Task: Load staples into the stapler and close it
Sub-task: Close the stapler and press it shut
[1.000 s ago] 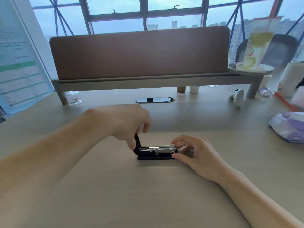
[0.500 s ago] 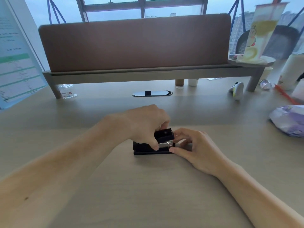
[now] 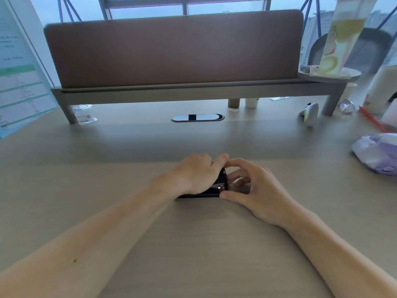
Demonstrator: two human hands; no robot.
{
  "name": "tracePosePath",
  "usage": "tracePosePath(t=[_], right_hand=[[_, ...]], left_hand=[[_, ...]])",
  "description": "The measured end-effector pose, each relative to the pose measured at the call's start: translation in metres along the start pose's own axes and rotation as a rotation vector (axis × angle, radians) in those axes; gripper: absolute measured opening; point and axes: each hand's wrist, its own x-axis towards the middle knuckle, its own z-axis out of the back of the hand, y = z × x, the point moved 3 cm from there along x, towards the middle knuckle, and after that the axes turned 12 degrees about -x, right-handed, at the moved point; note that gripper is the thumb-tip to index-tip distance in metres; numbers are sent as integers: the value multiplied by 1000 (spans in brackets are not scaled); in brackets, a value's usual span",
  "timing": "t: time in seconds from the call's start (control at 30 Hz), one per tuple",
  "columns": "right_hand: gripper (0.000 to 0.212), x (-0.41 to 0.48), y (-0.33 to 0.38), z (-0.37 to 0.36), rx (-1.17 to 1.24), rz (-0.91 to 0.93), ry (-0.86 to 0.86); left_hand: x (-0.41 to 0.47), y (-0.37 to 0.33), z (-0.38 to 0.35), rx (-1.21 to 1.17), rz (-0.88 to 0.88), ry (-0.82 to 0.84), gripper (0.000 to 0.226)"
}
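A small black stapler (image 3: 221,183) lies on the wooden desk (image 3: 193,244) in the middle of the view. My left hand (image 3: 197,173) lies over its top, palm down, and hides most of it. The black lid is down, with only a thin strip of the silver magazine showing at the stapler's right end. My right hand (image 3: 251,188) holds that right end, thumb against the base and fingers curled around the nose. No loose staples are visible.
A brown partition on a grey shelf (image 3: 193,91) crosses the back of the desk. A cable grommet (image 3: 197,117) sits behind the hands. A purple-white bag (image 3: 378,153) lies at the right, a small clear tub (image 3: 82,114) at the back left.
The stapler's lid stood upright with the magazine bare; my left hand has swung it down and now lies flat on it. My right hand stayed at the right end.
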Motion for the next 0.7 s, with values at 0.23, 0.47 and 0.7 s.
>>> tracePosePath(t=[0.23, 0.47, 0.7], right_hand=[[67, 0, -3, 0, 2, -21, 2], [74, 2, -5, -3, 2, -23, -13], [66, 0, -5, -3, -40, -12, -13]], left_hand=[[1, 2, -5, 4, -20, -62, 71], [2, 4, -9, 14, -23, -82, 71], [1, 8, -5, -67, -102, -144, 64]])
